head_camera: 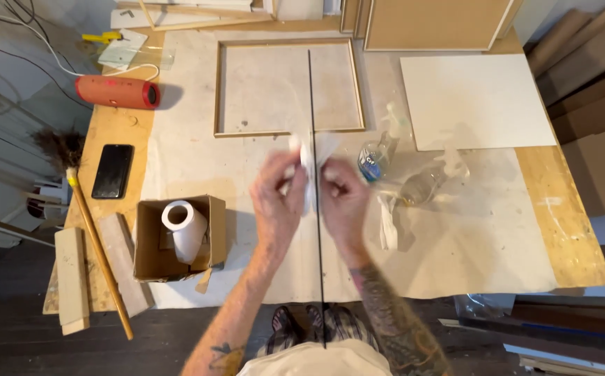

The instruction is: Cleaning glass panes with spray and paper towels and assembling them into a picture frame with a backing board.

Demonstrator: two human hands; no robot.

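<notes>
While both hands pinch white cloth against the upright sheet of glass (314,104), seen edge-on as a thin dark line running from near the person's body up over the table (567,230), the main risk I judge is the pane tipping or sliding sideways: it stands on its edge with only the hands steadying it. Left hand (276,197) is closed on a wad of white cloth (305,159) on the left face; right hand (342,200) is closed too, pressing the right face, seemingly on the same or another cloth, cannot tell which. Uneven push from one side could flex or crack the pane, and a bare edge could cut a palm. Blur on the hands suggests rubbing, so a slip is plausible.

Pane looks clear, thin, long, nearly invisible except for its dark edge. It sits mid-table, crossing over a wooden frame (288,87) lying flat beyond the hands.

Just right of the right hand: two clear spray bottles (375,159), (424,184), one upright, one on its side, and a loose white rag (388,223); a swing of the pane could knock them. Left: cardboard box (148,240) with a paper roll (182,226), black phone (113,170), red speaker (118,92), feather duster (90,223). White board (476,101) at far right.
</notes>
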